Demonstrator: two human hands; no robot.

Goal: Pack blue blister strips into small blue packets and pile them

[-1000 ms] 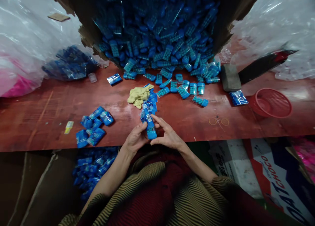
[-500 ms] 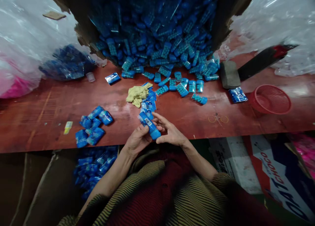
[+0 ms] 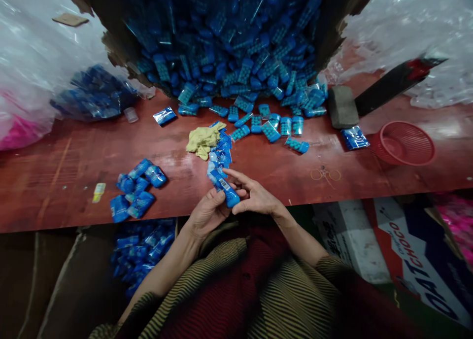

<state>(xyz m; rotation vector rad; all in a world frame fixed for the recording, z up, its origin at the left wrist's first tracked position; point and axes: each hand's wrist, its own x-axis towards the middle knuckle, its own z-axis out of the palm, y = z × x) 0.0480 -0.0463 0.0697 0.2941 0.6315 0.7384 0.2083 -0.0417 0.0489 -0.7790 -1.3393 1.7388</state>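
Blue packet (image 3: 224, 188), seemingly light and slick: we clamp its body with left hand (image 3: 204, 214) and right hand (image 3: 255, 199).

The blue packet (image 3: 224, 187) at lower centre is wrapped in glossy, smooth plastic film, as are the loose packets (image 3: 135, 193) at left. The table (image 3: 74, 156) looks like reddish wood board, worn and scratched, with a dull sheen. Near centre, a yellow rag (image 3: 201, 139) is soft, matt cloth. At right, the red basket (image 3: 404, 143) is shiny plastic mesh, and the grey block (image 3: 343, 106) is rough and matt, like stone. The clear bags (image 3: 424, 28) at upper right are crinkled, glossy plastic sheet. The torn box (image 3: 114, 46) at the top is matt brown cardboard. At the bottom, the striped garment (image 3: 258, 289) is ribbed knit fabric.
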